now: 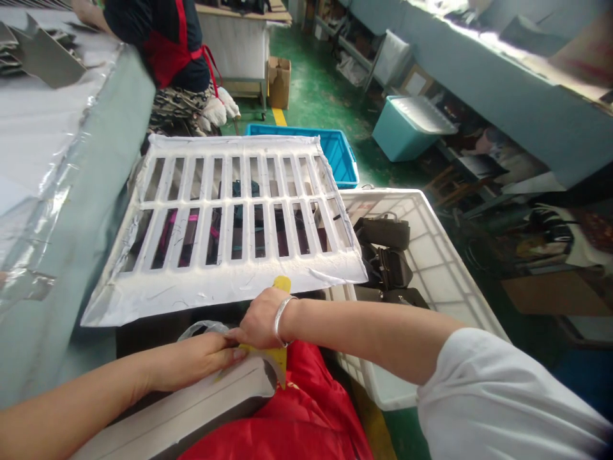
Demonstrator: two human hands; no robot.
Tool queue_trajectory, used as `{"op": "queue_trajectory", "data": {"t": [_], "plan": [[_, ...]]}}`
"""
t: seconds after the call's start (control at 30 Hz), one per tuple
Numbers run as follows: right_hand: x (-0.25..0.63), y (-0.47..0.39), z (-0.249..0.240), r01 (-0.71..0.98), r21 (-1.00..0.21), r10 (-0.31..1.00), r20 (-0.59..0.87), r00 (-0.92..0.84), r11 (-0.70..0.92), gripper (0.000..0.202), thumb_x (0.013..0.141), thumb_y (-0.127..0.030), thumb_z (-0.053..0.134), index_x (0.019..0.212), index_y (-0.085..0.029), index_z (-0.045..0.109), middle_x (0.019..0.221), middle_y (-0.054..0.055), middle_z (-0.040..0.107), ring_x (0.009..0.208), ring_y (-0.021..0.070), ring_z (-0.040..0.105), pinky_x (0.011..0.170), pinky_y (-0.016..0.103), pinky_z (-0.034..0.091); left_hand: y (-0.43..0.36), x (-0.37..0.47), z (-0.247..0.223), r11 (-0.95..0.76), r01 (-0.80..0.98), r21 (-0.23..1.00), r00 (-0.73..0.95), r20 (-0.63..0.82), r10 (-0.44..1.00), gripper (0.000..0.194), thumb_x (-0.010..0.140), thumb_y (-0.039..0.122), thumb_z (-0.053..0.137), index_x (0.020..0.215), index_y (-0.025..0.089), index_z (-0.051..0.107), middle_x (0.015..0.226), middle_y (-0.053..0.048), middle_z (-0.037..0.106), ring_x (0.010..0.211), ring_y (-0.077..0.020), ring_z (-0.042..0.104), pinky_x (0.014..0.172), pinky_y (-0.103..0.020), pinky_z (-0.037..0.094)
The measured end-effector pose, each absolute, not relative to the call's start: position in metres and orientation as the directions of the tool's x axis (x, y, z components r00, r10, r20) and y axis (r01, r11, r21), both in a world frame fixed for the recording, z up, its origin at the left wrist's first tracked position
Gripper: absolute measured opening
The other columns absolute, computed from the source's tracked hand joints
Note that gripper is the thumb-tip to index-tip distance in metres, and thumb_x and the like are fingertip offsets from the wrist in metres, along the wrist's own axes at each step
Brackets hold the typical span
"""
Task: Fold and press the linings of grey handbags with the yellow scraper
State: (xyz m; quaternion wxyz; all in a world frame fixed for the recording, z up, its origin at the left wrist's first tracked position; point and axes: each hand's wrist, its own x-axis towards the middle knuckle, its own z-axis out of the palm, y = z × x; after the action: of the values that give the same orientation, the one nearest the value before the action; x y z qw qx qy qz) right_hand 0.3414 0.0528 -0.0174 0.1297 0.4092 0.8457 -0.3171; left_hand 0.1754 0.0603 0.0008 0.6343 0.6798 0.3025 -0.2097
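My right hand point(265, 317), with a silver bangle at the wrist, is closed on a thin yellow piece point(278, 354). One end of it sticks up past my knuckles and the rest hangs below. My left hand point(208, 356) meets it from the left, thumb and fingertips pressed together at the yellow piece's left corner; its fingers are partly hidden. Below my hands a long white-and-grey padded panel point(191, 415) lies slanted across my lap, over red cloth point(306, 409). Clear plastic point(205, 329) shows behind my left hand.
In front stands a white slotted rack point(225, 281), with dark and pink items seen through its slots. A white crate point(431, 249) to the right holds dark bags point(383, 233). Behind is a blue crate point(342, 160). A person in a red apron point(165, 54) works at the left table point(43, 128).
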Motion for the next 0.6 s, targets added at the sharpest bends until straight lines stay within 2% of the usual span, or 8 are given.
{"op": "queue_trajectory", "data": {"t": [0.17,0.27,0.4,0.47,0.5,0.6], "plan": [[0.355,0.021,-0.012,0.842,-0.354,0.686,-0.491,-0.537,0.406,0.061,0.092,-0.049,0.019,0.082,-0.017,0.07,0.082,0.012,0.069,0.085,0.0267,0.064,0.068,0.039,0.047,0.048,0.187,0.001,-0.026,0.622,0.783,0.772,-0.607,0.189,0.049,0.089,0.052,0.033,0.127,0.024,0.048,0.124,-0.001,0.056,0.113,-0.0197,0.05,0.101,-0.029,0.033],[0.359,0.002,-0.003,0.88,-0.285,0.741,-0.476,-0.473,0.379,0.058,0.092,-0.048,0.021,0.084,-0.018,0.07,0.079,0.012,0.069,0.079,0.0253,0.064,0.066,0.037,0.046,0.037,0.189,-0.002,-0.141,0.605,0.784,0.787,-0.56,0.26,0.046,0.087,0.053,0.037,0.123,0.027,0.05,0.118,-0.001,0.059,0.108,-0.0198,0.053,0.097,-0.03,0.037],[0.366,-0.021,0.01,0.911,-0.213,0.747,-0.522,-0.412,0.354,0.055,0.091,-0.05,0.023,0.09,-0.02,0.069,0.079,0.012,0.068,0.077,0.0251,0.064,0.065,0.036,0.046,0.024,0.181,0.001,-0.276,0.707,0.652,0.696,-0.569,0.439,0.061,0.076,0.062,0.05,0.122,0.023,0.05,0.122,-0.008,0.056,0.108,-0.028,0.054,0.094,-0.038,0.039],[0.374,-0.034,0.013,0.948,-0.173,0.797,-0.512,-0.319,0.268,0.063,0.092,-0.051,0.015,0.086,-0.018,0.069,0.078,0.013,0.068,0.077,0.0262,0.064,0.066,0.037,0.046,0.023,0.176,0.008,-0.287,0.71,0.643,0.691,-0.56,0.457,0.066,0.071,0.062,0.055,0.124,0.022,0.048,0.122,-0.008,0.057,0.107,-0.0292,0.054,0.092,-0.039,0.04],[0.381,-0.04,0.013,0.969,-0.154,0.826,-0.507,-0.247,0.195,0.067,0.092,-0.051,0.012,0.083,-0.017,0.069,0.077,0.014,0.067,0.077,0.027,0.064,0.067,0.038,0.046,0.024,0.173,0.012,-0.279,0.682,0.676,0.717,-0.542,0.438,0.063,0.074,0.061,0.053,0.124,0.023,0.049,0.122,-0.007,0.057,0.107,-0.0277,0.054,0.093,-0.038,0.04],[0.402,-0.059,0.005,0.983,-0.171,0.846,-0.532,-0.032,-0.071,0.073,0.09,-0.054,0.008,0.08,-0.015,0.069,0.079,0.017,0.066,0.08,0.0291,0.063,0.07,0.04,0.045,0.028,0.171,0.021,-0.224,0.575,0.787,0.797,-0.477,0.372,0.048,0.088,0.054,0.03,0.116,0.024,0.056,0.119,-0.002,0.06,0.109,-0.0193,0.054,0.098,-0.031,0.036]]}}
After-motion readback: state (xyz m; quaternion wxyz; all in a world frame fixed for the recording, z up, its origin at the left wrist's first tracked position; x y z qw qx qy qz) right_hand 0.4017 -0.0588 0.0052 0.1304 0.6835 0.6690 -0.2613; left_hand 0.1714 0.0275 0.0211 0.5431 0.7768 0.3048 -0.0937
